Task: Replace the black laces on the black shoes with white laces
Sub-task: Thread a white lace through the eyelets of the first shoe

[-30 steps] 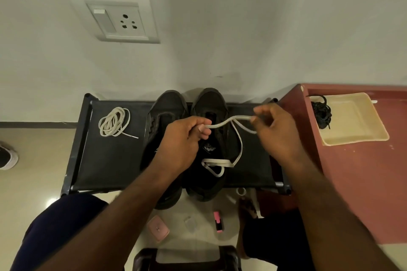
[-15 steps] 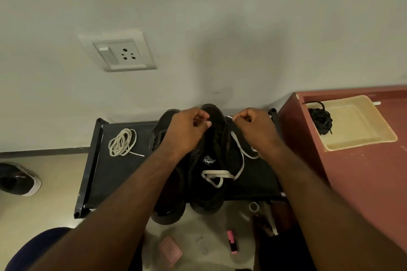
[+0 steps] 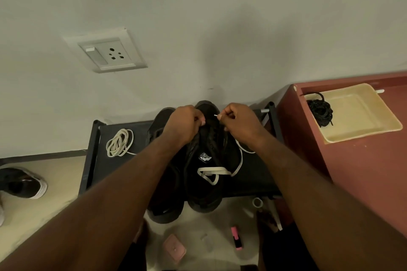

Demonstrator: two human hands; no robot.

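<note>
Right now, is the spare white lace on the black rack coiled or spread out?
Coiled: the spare white lace lies in bunched loops on the black rack, one end trailing.

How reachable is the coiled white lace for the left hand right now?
Probably reachable. The coiled lace lies uncovered on the black stand, just left of the shoes, nothing between. But the left hand is busy at the laced shoe, so it must come away first.

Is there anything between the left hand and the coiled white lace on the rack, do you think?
Only the left shoe stands between the left hand and the coiled white lace; nothing covers the coil.
</note>
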